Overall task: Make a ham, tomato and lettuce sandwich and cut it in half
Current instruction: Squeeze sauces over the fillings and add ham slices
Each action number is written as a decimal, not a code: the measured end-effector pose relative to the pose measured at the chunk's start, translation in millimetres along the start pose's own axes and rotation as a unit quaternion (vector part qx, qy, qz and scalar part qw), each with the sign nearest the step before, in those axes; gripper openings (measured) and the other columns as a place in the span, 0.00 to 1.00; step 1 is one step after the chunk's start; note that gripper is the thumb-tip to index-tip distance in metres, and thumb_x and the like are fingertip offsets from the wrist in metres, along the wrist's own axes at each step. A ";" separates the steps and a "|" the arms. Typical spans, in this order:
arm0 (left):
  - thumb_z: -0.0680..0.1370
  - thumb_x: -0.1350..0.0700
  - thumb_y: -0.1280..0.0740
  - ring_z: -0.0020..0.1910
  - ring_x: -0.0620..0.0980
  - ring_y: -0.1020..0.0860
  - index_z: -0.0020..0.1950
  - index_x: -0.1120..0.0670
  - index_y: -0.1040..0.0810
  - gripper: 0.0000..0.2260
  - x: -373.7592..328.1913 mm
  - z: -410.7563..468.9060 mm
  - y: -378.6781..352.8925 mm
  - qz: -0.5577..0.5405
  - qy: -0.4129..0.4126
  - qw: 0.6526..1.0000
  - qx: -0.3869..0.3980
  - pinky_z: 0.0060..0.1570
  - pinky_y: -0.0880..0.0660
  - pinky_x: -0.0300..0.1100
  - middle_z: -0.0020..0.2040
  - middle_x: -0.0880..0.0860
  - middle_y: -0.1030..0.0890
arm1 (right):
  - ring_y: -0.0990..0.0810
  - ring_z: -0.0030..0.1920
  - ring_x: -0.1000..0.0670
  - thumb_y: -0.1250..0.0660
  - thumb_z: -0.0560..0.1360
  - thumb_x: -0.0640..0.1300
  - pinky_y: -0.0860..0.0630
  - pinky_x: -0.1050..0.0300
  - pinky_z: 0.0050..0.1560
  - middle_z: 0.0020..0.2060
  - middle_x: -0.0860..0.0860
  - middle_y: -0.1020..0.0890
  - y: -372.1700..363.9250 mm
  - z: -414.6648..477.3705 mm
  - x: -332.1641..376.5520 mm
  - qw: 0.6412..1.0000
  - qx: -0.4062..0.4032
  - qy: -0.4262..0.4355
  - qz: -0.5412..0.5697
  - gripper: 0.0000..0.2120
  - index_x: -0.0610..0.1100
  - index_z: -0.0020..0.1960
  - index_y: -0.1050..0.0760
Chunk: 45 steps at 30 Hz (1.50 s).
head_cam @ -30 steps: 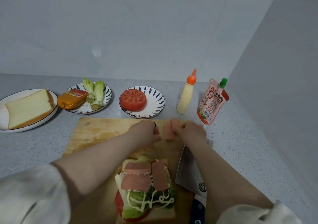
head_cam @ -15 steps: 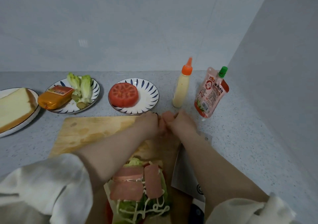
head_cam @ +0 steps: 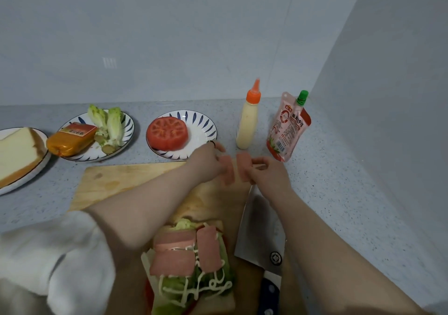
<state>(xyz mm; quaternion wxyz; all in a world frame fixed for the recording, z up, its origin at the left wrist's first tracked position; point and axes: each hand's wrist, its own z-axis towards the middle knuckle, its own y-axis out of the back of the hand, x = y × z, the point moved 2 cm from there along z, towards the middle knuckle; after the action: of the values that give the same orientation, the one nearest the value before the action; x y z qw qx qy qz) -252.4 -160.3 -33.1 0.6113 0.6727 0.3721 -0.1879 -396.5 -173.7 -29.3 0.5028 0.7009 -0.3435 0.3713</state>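
Left of the board (head_cam: 121, 181), bread (head_cam: 17, 152) waits on its plate (head_cam: 40, 168). At the board's near edge lies the open sandwich (head_cam: 191, 297), with three ham pieces (head_cam: 173, 260) on its far half. Over the board's far edge the left hand (head_cam: 206, 163) pinches one ham slice (head_cam: 228, 173). Just right of it the right hand (head_cam: 270, 177) pinches a second slice (head_cam: 243, 169). The hands are close but apart. The sandwich's near half shows only lettuce (head_cam: 174, 285), so I think both slices belong there, laid flat, side by side, inside the bread's outline. At the board's right edge lies the knife (head_cam: 260, 230); the right wrist should stay above it.
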 end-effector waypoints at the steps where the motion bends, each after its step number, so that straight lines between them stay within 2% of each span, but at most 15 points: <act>1: 0.72 0.62 0.35 0.35 0.49 0.26 0.57 0.55 0.29 0.14 -2.6 -6.0 6.5 -0.013 -0.005 1.000 -0.008 0.32 0.33 0.37 0.32 0.47 0.26 | 0.24 0.36 0.52 0.34 0.72 0.37 0.28 0.68 0.32 0.42 0.46 0.20 3.8 -6.5 0.9 1.000 0.009 -0.001 0.017 0.07 0.43 0.50 0.25; 4: 0.74 0.61 0.37 0.23 0.39 0.28 0.48 0.53 0.27 0.05 -12.3 -33.3 28.2 -0.049 -0.032 0.998 -0.031 0.24 0.33 0.28 0.24 0.45 0.25 | 0.26 0.29 0.56 0.34 0.72 0.36 0.33 0.74 0.20 0.31 0.51 0.23 13.1 -26.4 3.5 0.998 0.050 0.016 0.046 0.06 0.43 0.37 0.28; 8: 0.71 0.64 0.34 0.24 0.37 0.25 0.36 0.52 0.23 0.08 -15.4 -91.1 47.7 -0.078 -0.047 0.995 -0.038 0.26 0.30 0.25 0.29 0.49 0.21 | 0.26 0.30 0.56 0.32 0.71 0.39 0.29 0.72 0.29 0.29 0.53 0.23 11.6 -52.8 5.7 0.994 0.094 0.047 0.031 0.09 0.47 0.33 0.27; 13: 0.68 0.61 0.27 0.24 0.38 0.30 0.33 0.50 0.24 0.09 4.9 -154.6 41.7 -0.073 0.002 0.995 -0.062 0.25 0.34 0.27 0.28 0.46 0.24 | 0.26 0.35 0.59 0.32 0.71 0.41 0.32 0.67 0.35 0.32 0.56 0.23 -0.1 -77.0 0.4 0.990 0.127 0.050 0.030 0.09 0.50 0.34 0.27; 17: 0.69 0.59 0.27 0.27 0.39 0.24 0.33 0.51 0.23 0.07 19.0 -184.1 32.9 -0.106 0.022 0.993 -0.050 0.31 0.28 0.31 0.28 0.47 0.21 | 0.25 0.38 0.58 0.32 0.71 0.43 0.31 0.66 0.37 0.35 0.57 0.22 -8.9 -95.9 -5.3 0.987 0.147 0.068 -0.009 0.08 0.52 0.36 0.26; 19: 0.69 0.58 0.28 0.32 0.46 0.20 0.34 0.52 0.21 0.06 27.2 -194.1 28.9 -0.119 0.033 0.991 -0.047 0.35 0.25 0.38 0.30 0.49 0.18 | 0.23 0.40 0.56 0.32 0.71 0.44 0.29 0.66 0.39 0.36 0.57 0.22 -9.4 -101.8 -6.7 0.984 0.159 0.075 -0.022 0.07 0.53 0.36 0.26; 22: 0.69 0.57 0.27 0.37 0.51 0.19 0.33 0.51 0.19 0.05 42.0 -205.8 18.9 -0.124 0.047 0.990 -0.047 0.40 0.24 0.43 0.34 0.52 0.17 | 0.26 0.36 0.62 0.32 0.72 0.45 0.32 0.73 0.30 0.34 0.61 0.24 -10.5 -109.4 -8.2 0.981 0.163 0.082 -0.061 0.08 0.55 0.35 0.27; 26: 0.67 0.57 0.26 0.31 0.40 0.24 0.32 0.58 0.20 0.07 58.5 -211.7 6.4 -0.110 0.060 0.989 -0.083 0.33 0.30 0.32 0.31 0.50 0.20 | 0.27 0.33 0.64 0.32 0.72 0.45 0.34 0.80 0.25 0.33 0.63 0.25 -15.3 -117.2 -11.2 0.979 0.171 0.074 -0.087 0.09 0.56 0.36 0.26; 29: 0.67 0.51 0.26 0.29 0.42 0.27 0.32 0.55 0.23 0.09 65.3 -212.6 1.8 -0.041 0.064 0.993 -0.095 0.31 0.32 0.36 0.29 0.48 0.23 | 0.27 0.34 0.65 0.33 0.72 0.46 0.34 0.75 0.28 0.34 0.64 0.26 -17.9 -119.5 -13.7 0.975 0.174 0.080 -0.109 0.03 0.54 0.42 0.23; 31: 0.67 0.47 0.28 0.31 0.42 0.28 0.34 0.48 0.26 0.09 66.1 -213.6 0.3 0.015 0.046 0.993 -0.104 0.29 0.36 0.33 0.31 0.46 0.24 | 0.28 0.36 0.64 0.33 0.73 0.46 0.35 0.73 0.32 0.35 0.64 0.27 -19.0 -121.1 -16.9 0.975 0.170 0.084 -0.118 0.05 0.50 0.49 0.21; 34: 0.69 0.43 0.31 0.38 0.44 0.28 0.43 0.42 0.30 0.09 63.9 -215.7 -1.0 0.093 0.000 0.985 -0.143 0.32 0.39 0.33 0.34 0.42 0.28 | 0.29 0.37 0.64 0.34 0.73 0.44 0.34 0.73 0.30 0.35 0.63 0.27 -19.3 -125.6 -18.5 0.979 0.151 0.085 -0.107 0.04 0.51 0.47 0.22; 37: 0.69 0.42 0.32 0.45 0.49 0.25 0.54 0.47 0.26 0.17 58.3 -218.4 -3.0 0.209 -0.030 0.962 -0.170 0.42 0.38 0.38 0.39 0.45 0.24 | 0.27 0.37 0.63 0.34 0.74 0.42 0.31 0.77 0.29 0.36 0.60 0.26 -21.3 -133.1 -19.6 0.990 0.098 0.086 -0.046 0.07 0.54 0.42 0.28; 41: 0.56 0.49 0.21 0.37 0.54 0.20 0.43 0.54 0.18 0.20 55.3 -220.4 -1.6 0.278 -0.087 0.941 -0.175 0.37 0.27 0.46 0.37 0.52 0.20 | 0.27 0.37 0.64 0.34 0.73 0.41 0.30 0.75 0.32 0.36 0.62 0.26 -34.1 -146.9 -22.4 0.994 0.021 0.101 -0.023 0.11 0.56 0.40 0.32; 43: 0.60 0.49 0.26 0.41 0.55 0.20 0.47 0.52 0.17 0.17 55.2 -220.1 -1.3 0.290 -0.136 0.926 -0.201 0.45 0.32 0.44 0.42 0.52 0.18 | 0.27 0.36 0.63 0.34 0.73 0.41 0.30 0.74 0.32 0.35 0.62 0.27 -40.4 -152.2 -23.3 0.993 0.006 0.111 -0.030 0.13 0.58 0.40 0.34; 45: 0.67 0.48 0.40 0.49 0.54 0.21 0.50 0.51 0.18 0.17 54.5 -219.8 -2.8 0.302 -0.164 0.921 -0.182 0.49 0.38 0.43 0.48 0.50 0.17 | 0.27 0.36 0.62 0.35 0.73 0.44 0.32 0.72 0.33 0.35 0.61 0.26 -42.6 -156.4 -24.0 0.992 0.004 0.118 -0.033 0.13 0.59 0.40 0.35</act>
<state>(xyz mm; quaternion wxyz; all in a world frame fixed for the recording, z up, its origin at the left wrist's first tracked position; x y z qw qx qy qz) -263.3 65.9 -33.6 0.8035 0.5901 0.0730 -0.0311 -399.2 -9.9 -35.0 0.5487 0.6655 -0.2570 0.4359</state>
